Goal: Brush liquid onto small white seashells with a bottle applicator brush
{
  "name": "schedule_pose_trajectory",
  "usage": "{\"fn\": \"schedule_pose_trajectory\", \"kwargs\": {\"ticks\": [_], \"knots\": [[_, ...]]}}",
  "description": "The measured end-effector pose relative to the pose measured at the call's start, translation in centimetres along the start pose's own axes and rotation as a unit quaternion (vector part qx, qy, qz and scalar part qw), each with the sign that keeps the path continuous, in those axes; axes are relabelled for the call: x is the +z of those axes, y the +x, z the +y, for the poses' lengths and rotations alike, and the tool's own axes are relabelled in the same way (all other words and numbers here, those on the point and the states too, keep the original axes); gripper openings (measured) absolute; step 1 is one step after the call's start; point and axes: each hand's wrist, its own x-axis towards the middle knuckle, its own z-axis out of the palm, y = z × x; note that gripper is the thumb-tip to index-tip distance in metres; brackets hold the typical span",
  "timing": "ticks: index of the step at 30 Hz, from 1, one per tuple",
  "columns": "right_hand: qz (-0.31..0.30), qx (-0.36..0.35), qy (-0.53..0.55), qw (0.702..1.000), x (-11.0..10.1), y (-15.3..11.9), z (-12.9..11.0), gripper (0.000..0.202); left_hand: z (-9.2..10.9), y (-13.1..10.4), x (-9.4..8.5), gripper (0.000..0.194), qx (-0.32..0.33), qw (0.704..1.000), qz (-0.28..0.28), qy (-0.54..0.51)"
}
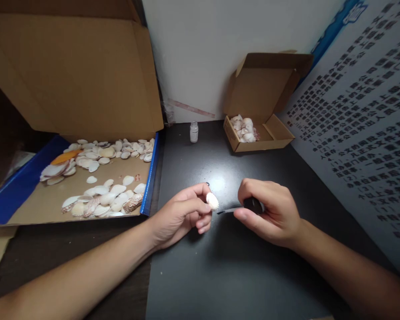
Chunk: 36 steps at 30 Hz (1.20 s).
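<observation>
A small white shell (212, 201) is pinched between the thumb and fingers of my left hand (186, 213), above the dark table mat. Close to its right, my right hand (270, 211) is closed around a black brush cap (252, 205). The thin stem of this brush points left, its dark tip (222, 212) just beside the shell, apart from it as far as I can see. Farther back on the mat stands a small clear glass bottle (194, 132) with its neck uncovered.
On the left, an open blue-edged cardboard box (50, 200) holds several shells (107, 198) and an orange piece (66, 156). A smaller open box (280, 135) with whitish shells (245, 129) sits at the back right. A printed sheet (360, 115) rises along the right side.
</observation>
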Motion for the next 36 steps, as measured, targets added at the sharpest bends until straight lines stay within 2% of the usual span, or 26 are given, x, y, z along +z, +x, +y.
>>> {"fn": "schedule_pose_trajectory", "kwargs": {"ticks": [12,18,36], "knots": [[-0.003,0.040,-0.001,0.999,0.15,-0.04,0.22,0.030,-0.04,0.00,0.05,0.009,0.002,1.000,-0.003,0.004],[0.024,0.048,0.057,0.997,0.14,-0.50,0.50,0.038,-0.08,0.06,0.08,0.011,0.002,1.000,-0.002,0.007],[-0.034,0.079,-0.040,0.996,0.04,-0.18,0.35,0.033,-0.16,-0.01,0.01,0.010,0.009,1.000,-0.009,0.002]]}}
